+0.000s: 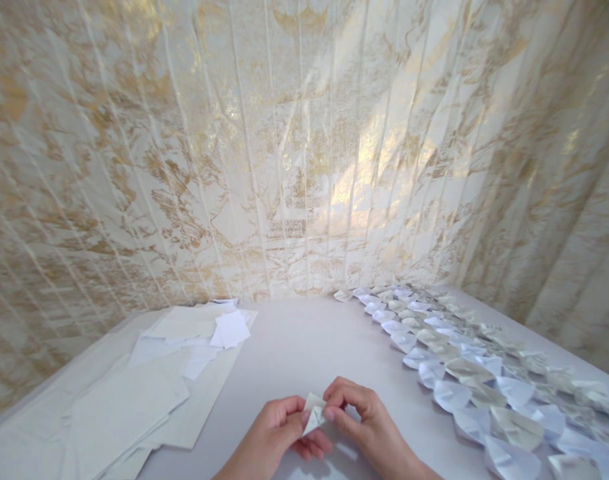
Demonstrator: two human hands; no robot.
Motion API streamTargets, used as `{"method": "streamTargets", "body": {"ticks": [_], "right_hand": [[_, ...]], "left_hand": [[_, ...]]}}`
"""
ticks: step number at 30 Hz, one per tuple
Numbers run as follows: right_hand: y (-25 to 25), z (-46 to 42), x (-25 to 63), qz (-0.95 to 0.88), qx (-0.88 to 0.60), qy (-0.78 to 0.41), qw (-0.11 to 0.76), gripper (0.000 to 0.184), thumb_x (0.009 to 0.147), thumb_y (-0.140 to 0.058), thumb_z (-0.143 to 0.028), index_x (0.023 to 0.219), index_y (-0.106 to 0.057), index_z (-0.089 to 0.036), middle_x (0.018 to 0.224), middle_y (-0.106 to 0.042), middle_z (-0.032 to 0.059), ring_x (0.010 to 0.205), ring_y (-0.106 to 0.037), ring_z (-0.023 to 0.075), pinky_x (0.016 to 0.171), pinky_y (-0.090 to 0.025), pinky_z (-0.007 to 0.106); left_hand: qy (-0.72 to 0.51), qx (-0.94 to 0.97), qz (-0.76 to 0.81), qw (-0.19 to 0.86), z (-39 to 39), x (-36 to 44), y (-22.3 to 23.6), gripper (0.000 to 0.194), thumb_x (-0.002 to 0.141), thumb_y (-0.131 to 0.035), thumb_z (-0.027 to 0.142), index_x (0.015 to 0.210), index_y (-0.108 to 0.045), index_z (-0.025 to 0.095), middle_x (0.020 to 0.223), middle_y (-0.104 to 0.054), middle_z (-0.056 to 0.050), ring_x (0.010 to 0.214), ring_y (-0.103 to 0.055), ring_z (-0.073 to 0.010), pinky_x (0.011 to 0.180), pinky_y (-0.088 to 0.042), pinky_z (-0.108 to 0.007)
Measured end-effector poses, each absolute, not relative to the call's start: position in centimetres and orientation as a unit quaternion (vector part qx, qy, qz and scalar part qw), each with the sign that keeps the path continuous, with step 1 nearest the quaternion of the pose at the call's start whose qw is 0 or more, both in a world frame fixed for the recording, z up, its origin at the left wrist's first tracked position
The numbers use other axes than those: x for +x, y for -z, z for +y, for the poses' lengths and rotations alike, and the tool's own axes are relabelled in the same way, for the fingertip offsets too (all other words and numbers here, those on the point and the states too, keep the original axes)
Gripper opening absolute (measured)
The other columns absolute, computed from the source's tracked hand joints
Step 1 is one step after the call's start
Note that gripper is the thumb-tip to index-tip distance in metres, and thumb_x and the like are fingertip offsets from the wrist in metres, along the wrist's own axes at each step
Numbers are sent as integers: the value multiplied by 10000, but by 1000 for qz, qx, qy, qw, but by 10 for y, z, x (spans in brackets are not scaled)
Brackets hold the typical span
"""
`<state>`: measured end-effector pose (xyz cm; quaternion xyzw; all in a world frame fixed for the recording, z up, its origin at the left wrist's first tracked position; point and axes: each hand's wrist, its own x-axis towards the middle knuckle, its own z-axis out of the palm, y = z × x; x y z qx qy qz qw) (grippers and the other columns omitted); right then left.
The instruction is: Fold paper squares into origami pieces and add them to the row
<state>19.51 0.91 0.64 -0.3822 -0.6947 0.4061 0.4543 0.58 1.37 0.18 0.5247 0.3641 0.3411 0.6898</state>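
Observation:
A small folded piece of off-white paper is held up between both hands, just above the table at the lower middle. My left hand grips its left side, thumb in front and fingers curled behind and below. With thumb and forefinger, my right hand pinches the paper's upper right edge. Crease lines and a triangular flap show on the paper's front. The rest of it is covered by my fingers.
Loose paper sheets lie piled on the left, with small white squares on top at the back. Many folded paper pieces stand in rows on the right of the pale table. A patterned gold-and-white curtain hangs behind.

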Motion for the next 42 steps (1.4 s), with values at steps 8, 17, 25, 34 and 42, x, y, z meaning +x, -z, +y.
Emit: {"method": "streamTargets", "body": {"ticks": [8,17,25,34,42], "right_hand": [[1,7,191,-679,-425,-427,419,335,900,-549,-475,719,-487,-201,611,-465,-56,592,-419,126,565,-333,236],[-1,7,191,-674,-445,-413,421,297,883,-543,-425,698,-456,-210,606,-431,-64,589,-393,123,565,-321,238],[2,7,188,-669,-445,-417,424,270,871,-564,-382,690,-460,-211,594,-446,-63,578,-403,120,550,-316,230],[1,6,186,-662,-441,-434,422,253,880,-543,-373,710,-453,-210,598,-427,-68,573,-381,116,545,-300,230],[3,5,184,-660,-447,-432,422,246,864,-550,-360,696,-446,-213,585,-434,-72,562,-377,112,537,-297,226]], "left_hand": [[-320,523,368,699,9,9,-4,566,768,-653,670,870,-670,114,795,-776,-144,670,-701,-201,653,-461,-293],[-345,475,352,729,5,13,1,622,764,-637,703,925,-665,103,812,-770,-154,697,-702,-206,660,-457,-295],[-335,529,368,687,8,12,7,577,724,-721,645,920,-665,105,843,-778,-161,736,-726,-230,661,-488,-305],[-336,517,384,687,5,13,6,634,757,-596,744,866,-627,121,752,-776,-151,624,-716,-204,586,-458,-285],[-333,554,369,668,3,16,10,632,729,-658,720,925,-627,120,759,-772,-140,642,-718,-200,577,-454,-267]]}}
